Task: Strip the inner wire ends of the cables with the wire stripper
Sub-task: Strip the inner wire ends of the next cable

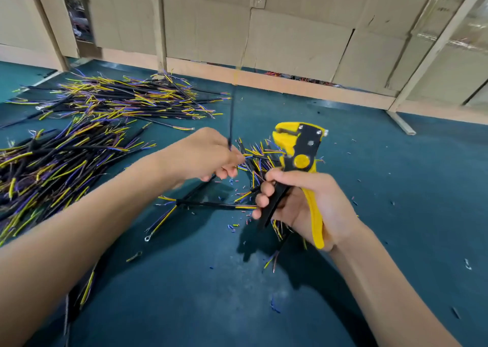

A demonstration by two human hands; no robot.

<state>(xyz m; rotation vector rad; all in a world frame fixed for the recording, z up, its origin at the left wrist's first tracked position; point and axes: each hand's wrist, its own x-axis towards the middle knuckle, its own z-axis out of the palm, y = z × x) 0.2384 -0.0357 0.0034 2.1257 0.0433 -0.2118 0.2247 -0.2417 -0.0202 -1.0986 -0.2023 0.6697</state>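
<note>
Cable (pixel 231 114) pinched upright in left grip (pixel 208 156); right grip (pixel 303 204) clasps the wire stripper (pixel 301 148).

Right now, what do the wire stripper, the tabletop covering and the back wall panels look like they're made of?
Wire stripper: yellow handles and head look like moulded plastic; the black plates with bright screws look like metal.
Tabletop covering: teal, matte, faintly textured, probably felt or a rubbery mat; hard to tell.
Back wall panels: brown corrugated cardboard, with creases, seams and torn edges.

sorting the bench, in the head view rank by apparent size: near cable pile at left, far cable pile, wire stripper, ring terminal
1. near cable pile, though it lies closer to the camera
2. far cable pile
3. wire stripper
4. ring terminal
</note>
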